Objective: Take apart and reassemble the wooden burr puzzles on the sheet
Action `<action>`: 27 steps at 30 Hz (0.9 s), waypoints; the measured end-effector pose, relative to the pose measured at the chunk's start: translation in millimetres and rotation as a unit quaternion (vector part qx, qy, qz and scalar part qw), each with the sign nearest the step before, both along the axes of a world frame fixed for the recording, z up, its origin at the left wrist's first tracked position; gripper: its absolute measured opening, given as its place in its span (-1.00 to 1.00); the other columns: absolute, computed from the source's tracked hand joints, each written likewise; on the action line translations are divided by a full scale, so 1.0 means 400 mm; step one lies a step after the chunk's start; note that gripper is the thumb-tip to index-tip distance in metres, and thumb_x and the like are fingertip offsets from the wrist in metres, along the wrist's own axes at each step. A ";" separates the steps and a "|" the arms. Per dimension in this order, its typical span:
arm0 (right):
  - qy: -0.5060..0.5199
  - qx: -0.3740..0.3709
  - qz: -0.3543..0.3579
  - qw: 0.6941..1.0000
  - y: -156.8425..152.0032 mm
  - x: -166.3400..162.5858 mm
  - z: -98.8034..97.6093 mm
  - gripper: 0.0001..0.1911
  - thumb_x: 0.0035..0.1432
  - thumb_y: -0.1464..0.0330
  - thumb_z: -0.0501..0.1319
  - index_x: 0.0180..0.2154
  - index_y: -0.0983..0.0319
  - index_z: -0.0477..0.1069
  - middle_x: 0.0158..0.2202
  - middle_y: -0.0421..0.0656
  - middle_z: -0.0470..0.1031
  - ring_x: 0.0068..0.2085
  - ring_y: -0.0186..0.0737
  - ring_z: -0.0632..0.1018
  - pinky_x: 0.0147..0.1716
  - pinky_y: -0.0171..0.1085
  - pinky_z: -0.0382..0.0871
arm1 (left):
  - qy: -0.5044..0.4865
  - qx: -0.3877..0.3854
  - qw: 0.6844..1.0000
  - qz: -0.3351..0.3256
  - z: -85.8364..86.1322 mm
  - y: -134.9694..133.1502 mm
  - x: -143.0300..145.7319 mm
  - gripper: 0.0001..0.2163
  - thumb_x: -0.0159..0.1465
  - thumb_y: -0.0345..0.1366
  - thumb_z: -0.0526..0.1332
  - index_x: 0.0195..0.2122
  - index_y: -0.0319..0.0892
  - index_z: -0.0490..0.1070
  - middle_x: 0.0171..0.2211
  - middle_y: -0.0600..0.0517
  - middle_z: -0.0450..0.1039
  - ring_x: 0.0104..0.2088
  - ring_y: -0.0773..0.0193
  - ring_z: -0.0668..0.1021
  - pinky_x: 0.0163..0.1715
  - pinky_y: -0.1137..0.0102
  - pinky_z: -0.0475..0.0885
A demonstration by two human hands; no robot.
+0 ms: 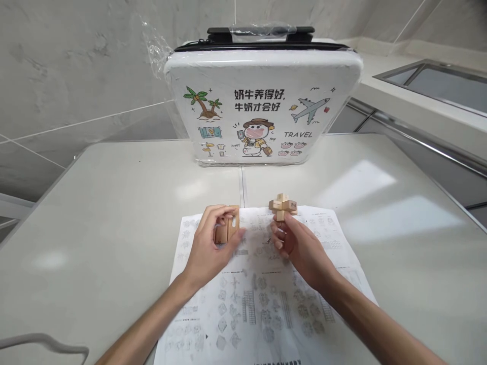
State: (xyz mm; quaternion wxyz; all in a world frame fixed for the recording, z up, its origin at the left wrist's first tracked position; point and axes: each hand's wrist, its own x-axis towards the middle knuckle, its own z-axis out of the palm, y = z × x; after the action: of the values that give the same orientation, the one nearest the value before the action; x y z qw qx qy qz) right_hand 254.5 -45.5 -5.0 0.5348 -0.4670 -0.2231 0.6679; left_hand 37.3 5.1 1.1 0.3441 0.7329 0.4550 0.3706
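Observation:
My left hand (208, 248) is curled round several light-brown wooden puzzle pieces (235, 223), fingers over the top and thumb along the near right side. One of them, upright at the right, has a pale oblong opening. The fingers hide part of the group. In my right hand (300, 248), thumb and fingers grip the near end of a wooden burr puzzle (282, 205), whose crossed sticks jut out several ways. A dark mark shows on its right-hand stick. Beneath both hands lies a large printed sheet (205, 294) with rows of small puzzle drawings and text.
A white case (262, 71) with cartoon travel prints, a black handle and clear plastic wrap stands upright at the back of the pale table (114, 203). A cable (45, 338) lies at the front left. Beyond the right edge is a counter (403, 91) with a framed recess.

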 end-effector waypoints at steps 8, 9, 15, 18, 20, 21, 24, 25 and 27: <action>0.066 -0.042 -0.180 0.980 0.011 0.028 -0.005 -0.70 0.34 0.11 0.35 -0.24 0.17 0.38 -0.37 -0.27 0.26 -0.48 -0.38 0.28 -0.59 -0.43 0.30 | 0.122 0.006 0.992 -0.032 0.007 0.030 -0.026 -0.48 0.35 0.00 0.39 0.25 0.03 0.31 0.28 -0.12 0.27 0.30 -0.07 0.37 0.06 0.12 0.58; 0.078 -0.041 -0.188 0.978 0.012 0.032 -0.004 -0.70 0.35 0.12 0.35 -0.26 0.17 0.37 -0.37 -0.27 0.26 -0.48 -0.38 0.28 -0.60 -0.44 0.30 | 0.135 0.010 0.990 -0.048 0.005 0.036 -0.031 -0.41 0.32 0.02 0.41 0.29 0.04 0.27 0.31 -0.12 0.25 0.33 -0.10 0.34 0.11 0.06 0.55; 0.112 -0.028 -0.214 0.970 0.015 0.046 -0.006 -0.75 0.42 0.18 0.26 -0.27 0.18 0.38 -0.39 -0.28 0.23 -0.50 -0.40 0.26 -0.63 -0.46 0.28 | 0.196 0.035 0.973 -0.114 -0.014 0.071 -0.062 -0.14 0.20 0.11 0.49 0.42 0.05 0.11 0.42 -0.17 0.17 0.42 -0.21 0.23 0.29 -0.12 0.39; 0.121 -0.019 -0.211 0.970 0.015 0.054 -0.015 -0.76 0.41 0.19 0.27 -0.27 0.19 0.39 -0.38 -0.27 0.23 -0.51 -0.41 0.25 -0.64 -0.45 0.27 | 0.204 0.037 0.969 -0.134 -0.020 0.081 -0.071 -0.07 0.16 0.15 0.50 0.45 0.06 0.09 0.42 -0.18 0.18 0.42 -0.23 0.25 0.29 -0.12 0.40; 0.124 -0.012 -0.205 0.971 0.015 0.062 -0.023 -0.76 0.39 0.19 0.28 -0.27 0.19 0.39 -0.38 -0.27 0.23 -0.52 -0.41 0.24 -0.65 -0.45 0.27 | 0.204 0.037 0.968 -0.141 -0.024 0.085 -0.075 -0.06 0.16 0.16 0.50 0.45 0.05 0.10 0.41 -0.18 0.22 0.40 -0.22 0.28 0.27 -0.10 0.42; 0.125 -0.008 -0.200 0.972 0.015 0.067 -0.028 -0.77 0.38 0.19 0.28 -0.27 0.19 0.38 -0.38 -0.27 0.22 -0.52 -0.41 0.24 -0.65 -0.45 0.28 | 0.204 0.037 0.968 -0.142 -0.025 0.087 -0.076 -0.07 0.16 0.15 0.50 0.45 0.05 0.11 0.40 -0.18 0.24 0.39 -0.22 0.29 0.26 -0.10 0.42; 0.116 0.009 -0.185 0.976 0.018 0.081 -0.039 -0.79 0.35 0.21 0.28 -0.28 0.17 0.36 -0.40 -0.28 0.18 -0.52 -0.39 0.24 -0.66 -0.43 0.27 | 0.200 0.032 0.970 -0.137 -0.029 0.090 -0.077 -0.11 0.17 0.13 0.50 0.44 0.07 0.15 0.35 -0.16 0.30 0.35 -0.20 0.34 0.23 -0.09 0.45; 0.114 0.013 -0.181 0.977 0.019 0.085 -0.041 -0.80 0.34 0.22 0.28 -0.29 0.17 0.35 -0.40 -0.28 0.17 -0.53 -0.39 0.23 -0.67 -0.43 0.27 | 0.199 0.029 0.970 -0.135 -0.030 0.091 -0.078 -0.13 0.18 0.12 0.49 0.44 0.07 0.16 0.34 -0.16 0.32 0.34 -0.19 0.35 0.22 -0.09 0.46; 0.117 0.013 -0.182 0.976 0.023 0.090 -0.040 -0.80 0.33 0.24 0.27 -0.30 0.17 0.34 -0.41 -0.28 0.17 -0.54 -0.39 0.23 -0.68 -0.44 0.26 | 0.198 0.026 0.971 -0.133 -0.031 0.092 -0.078 -0.16 0.21 0.12 0.48 0.43 0.07 0.18 0.32 -0.15 0.34 0.32 -0.17 0.36 0.21 -0.08 0.47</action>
State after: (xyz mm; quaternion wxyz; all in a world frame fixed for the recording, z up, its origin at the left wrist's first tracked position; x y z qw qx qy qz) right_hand 290.5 -36.4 -21.1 0.6760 -0.4108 -0.0791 0.6067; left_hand 6.0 42.1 -11.2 0.2739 0.8543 0.4030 0.1811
